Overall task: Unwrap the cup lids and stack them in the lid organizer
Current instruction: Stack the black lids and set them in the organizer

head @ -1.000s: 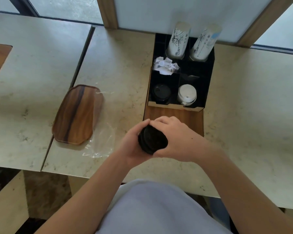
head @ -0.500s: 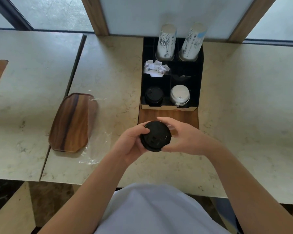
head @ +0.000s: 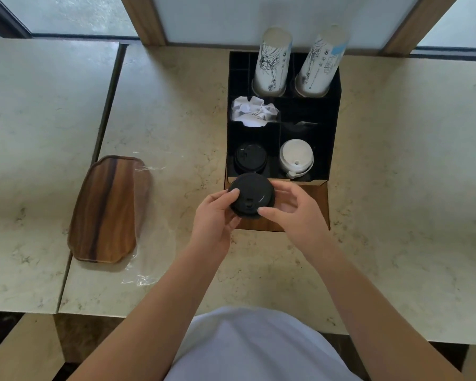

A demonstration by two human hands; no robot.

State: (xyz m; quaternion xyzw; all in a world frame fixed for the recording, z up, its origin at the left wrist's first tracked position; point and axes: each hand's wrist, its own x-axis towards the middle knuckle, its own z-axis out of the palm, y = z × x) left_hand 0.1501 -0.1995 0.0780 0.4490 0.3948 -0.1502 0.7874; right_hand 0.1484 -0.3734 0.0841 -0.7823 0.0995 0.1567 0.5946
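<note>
A stack of black cup lids [head: 252,195] is held just in front of the black lid organizer [head: 333,127]. My left hand [head: 215,218] grips its left side with the thumb on top. My right hand [head: 294,213] touches the right edge with thumb and fingertips, fingers spread. Inside the organizer, the front left compartment holds black lids [head: 250,158] and the front right one holds white lids [head: 296,158]. Clear plastic wrap [head: 143,270] lies flat on the counter to the left.
Two stacks of printed paper cups [head: 272,64] stand in the organizer's back row, with crumpled white paper [head: 253,111] in a middle compartment. A wooden tray [head: 107,210] lies at the left on the marble counter [head: 396,188]. The counter's front edge is close to my body.
Both hands have carried the black lid stack forward from near my body to the organizer's front edge. My right hand has opened from covering the top to touching the side.
</note>
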